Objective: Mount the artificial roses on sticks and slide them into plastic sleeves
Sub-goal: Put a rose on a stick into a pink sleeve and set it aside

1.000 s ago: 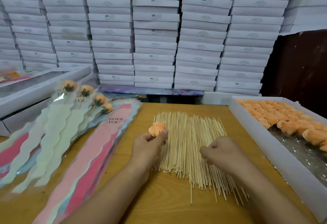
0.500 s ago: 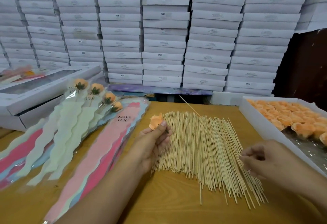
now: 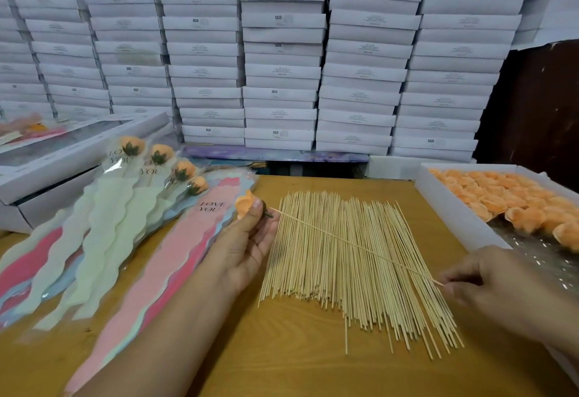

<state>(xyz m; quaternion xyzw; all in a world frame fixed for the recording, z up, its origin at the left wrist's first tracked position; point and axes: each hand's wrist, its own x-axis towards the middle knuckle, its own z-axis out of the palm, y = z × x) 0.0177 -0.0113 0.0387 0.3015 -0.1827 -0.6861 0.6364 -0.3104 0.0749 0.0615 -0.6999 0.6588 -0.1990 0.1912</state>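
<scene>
My left hand (image 3: 247, 243) grips an orange artificial rose (image 3: 243, 205) by its green base, at the left edge of the stick pile. My right hand (image 3: 488, 283) pinches the near end of one thin wooden stick (image 3: 354, 244), which slants across the pile with its far tip touching the rose's base. A broad pile of wooden sticks (image 3: 354, 274) lies on the wooden table (image 3: 282, 362) between my hands. Pink "LOVE YOU" plastic sleeves (image 3: 175, 255) lie stacked to the left. Several sleeved roses (image 3: 131, 183) rest beside them.
A white tray (image 3: 448, 208) of loose orange roses (image 3: 507, 199) stands at the right. A white window box (image 3: 62, 164) sits at the far left. Stacks of white boxes (image 3: 282, 58) form a wall behind the table.
My right hand lifted one stick off the pile, drew back to the right, and swung the stick's tip to the rose's base. My left hand turned the rose toward it.
</scene>
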